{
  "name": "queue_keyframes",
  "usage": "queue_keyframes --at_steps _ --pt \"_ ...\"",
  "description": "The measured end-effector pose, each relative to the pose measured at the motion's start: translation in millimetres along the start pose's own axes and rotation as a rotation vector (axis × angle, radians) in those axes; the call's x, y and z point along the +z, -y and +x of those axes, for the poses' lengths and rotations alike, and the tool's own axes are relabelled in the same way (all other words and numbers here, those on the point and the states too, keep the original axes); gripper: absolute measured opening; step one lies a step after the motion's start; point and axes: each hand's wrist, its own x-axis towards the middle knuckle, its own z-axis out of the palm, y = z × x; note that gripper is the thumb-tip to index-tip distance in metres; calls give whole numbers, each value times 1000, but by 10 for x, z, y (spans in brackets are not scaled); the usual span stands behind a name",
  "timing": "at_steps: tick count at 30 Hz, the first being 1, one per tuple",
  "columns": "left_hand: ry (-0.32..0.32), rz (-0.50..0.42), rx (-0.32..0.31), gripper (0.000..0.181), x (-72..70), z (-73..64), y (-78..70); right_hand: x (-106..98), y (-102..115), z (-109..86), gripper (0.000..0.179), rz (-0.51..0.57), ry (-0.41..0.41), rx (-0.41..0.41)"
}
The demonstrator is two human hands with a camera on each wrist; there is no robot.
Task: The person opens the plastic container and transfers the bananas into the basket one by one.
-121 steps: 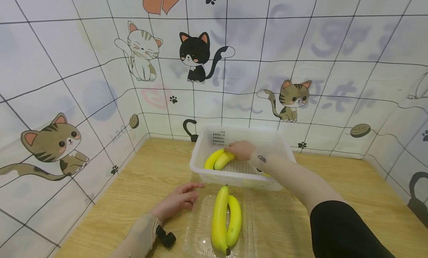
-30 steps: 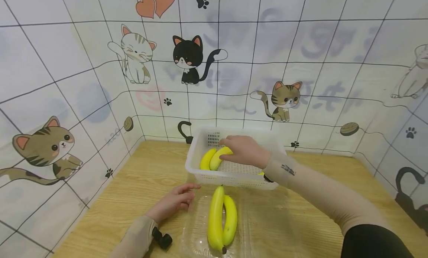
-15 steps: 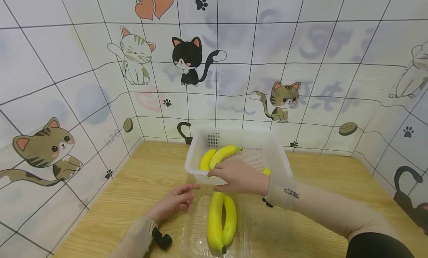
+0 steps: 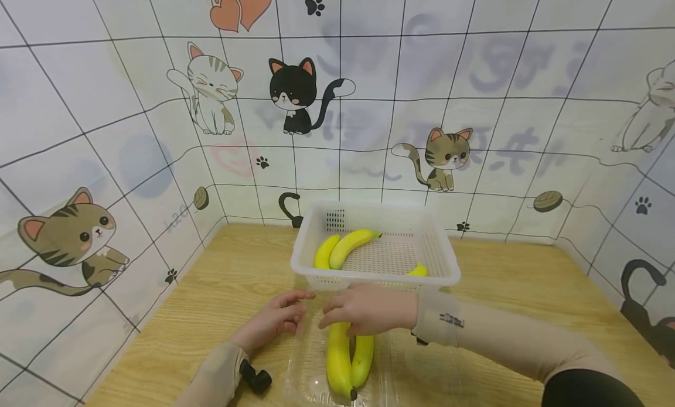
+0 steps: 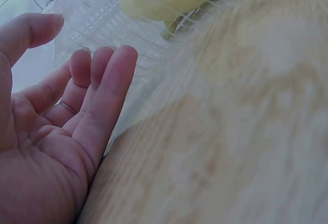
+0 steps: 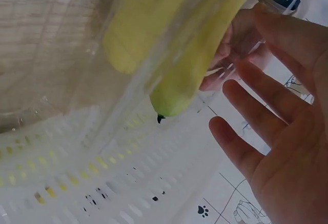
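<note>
Two yellow bananas lie side by side in a clear plastic box (image 4: 308, 372) on the table. In the head view my right hand (image 4: 371, 307) is over their far ends, hiding the tips of the left banana (image 4: 337, 360) and the right banana (image 4: 362, 360). The right wrist view shows that hand's fingers (image 6: 256, 111) spread and extended beside a banana (image 6: 177, 88), with nothing gripped. My left hand (image 4: 271, 322) rests on the table at the box's left edge, fingers (image 5: 115, 80) loosely bent and holding nothing.
Behind the box stands a white perforated basket (image 4: 448, 257). Inside it, two bananas, one (image 4: 325, 253) beside another (image 4: 352, 246), lie at the left; a yellow piece (image 4: 419, 270) shows at the front right. A cat-patterned tiled wall covering (image 4: 369, 161) rises behind the wooden table (image 4: 248, 266).
My right hand has let go of the banana in the basket and come out over the rim, toward me, to the far ends of the boxed bananas. My left hand has stayed put.
</note>
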Motion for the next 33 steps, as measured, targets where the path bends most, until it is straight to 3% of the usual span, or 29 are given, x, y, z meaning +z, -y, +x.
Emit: queue_keyframes --at_steps 5,14,33 --pt "-5 10 -2 47 17 -13 -25 83 -19 23 52 55 38 -31" --pt "10 5 2 47 25 -13 -38 214 -12 54 55 33 12 -88" --pt "17 9 6 49 21 -2 -42 248 20 72 51 -17 45 -89"
